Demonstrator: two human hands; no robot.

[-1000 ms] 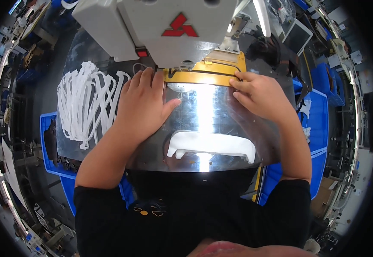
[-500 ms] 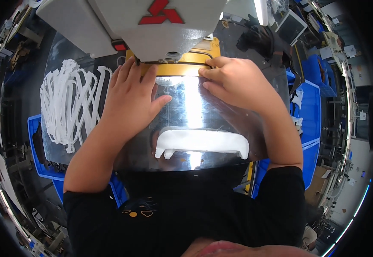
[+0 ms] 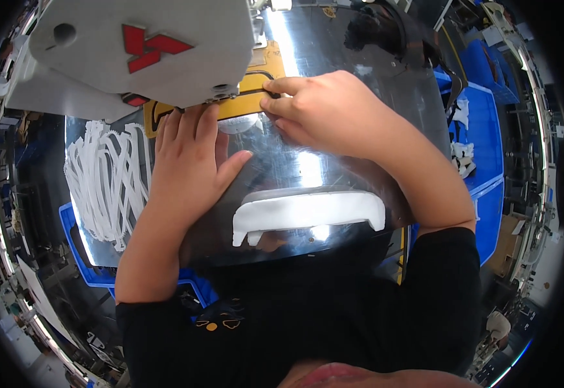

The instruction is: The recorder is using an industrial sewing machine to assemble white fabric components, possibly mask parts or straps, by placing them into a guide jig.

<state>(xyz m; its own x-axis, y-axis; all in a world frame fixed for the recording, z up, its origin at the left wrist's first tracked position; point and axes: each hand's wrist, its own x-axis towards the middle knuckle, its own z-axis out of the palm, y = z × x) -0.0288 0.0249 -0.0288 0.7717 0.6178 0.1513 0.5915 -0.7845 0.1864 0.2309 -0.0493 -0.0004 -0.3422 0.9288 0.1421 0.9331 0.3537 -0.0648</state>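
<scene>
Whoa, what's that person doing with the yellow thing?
A person has both hands on a flat yellow plate that sits partly under a big grey machine head. The left hand lies palm down at its front edge, and the right hand has reached its right end. Nearer the person, a long white piece lies untouched on the shiny table. A heap of white strips lies on the left.

Red three-part emblem (image 3: 167, 43) on grey machine head (image 3: 100, 64)
</scene>
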